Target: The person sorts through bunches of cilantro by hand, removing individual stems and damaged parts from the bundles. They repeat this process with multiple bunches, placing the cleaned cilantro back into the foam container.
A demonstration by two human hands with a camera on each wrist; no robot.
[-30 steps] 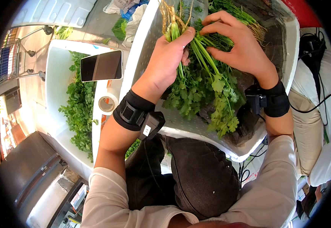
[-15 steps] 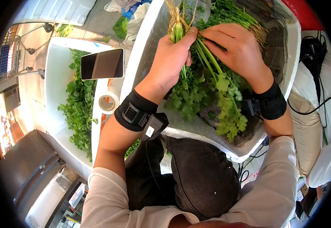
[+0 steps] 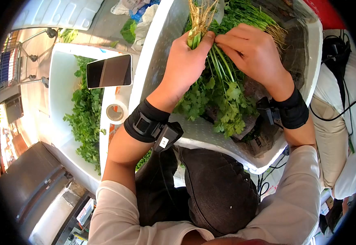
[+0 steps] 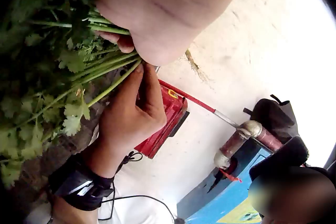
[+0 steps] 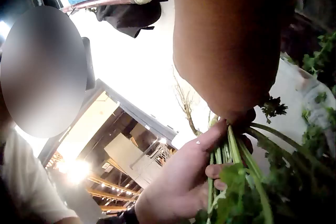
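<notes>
My left hand (image 3: 188, 61) grips a bunch of coriander (image 3: 229, 98) round its stems, just below the roots. Pale, stringy roots (image 3: 202, 18) stick out above the thumb, and the leaves hang down over the box. Close against the left thumb, the right hand (image 3: 253, 53) pinches a green stem (image 4: 113, 82) between thumb and finger, as the left wrist view shows. Seen from the right wrist, the left hand's fingers (image 5: 212, 171) wrap round several stems. Both hands are above a white foam box (image 3: 150, 45).
More coriander (image 3: 253, 16) lies at the box's far side, roots to the right. Left of it stands another foam box (image 3: 59, 87) with leafy coriander (image 3: 84, 110). A phone (image 3: 110, 71) and a tape roll (image 3: 121, 102) rest between the boxes. A cable (image 3: 337, 114) runs along the right.
My right hand's spread fingers have come together on a stem beside the left thumb. The left hand and bunch have shifted slightly to the right.
</notes>
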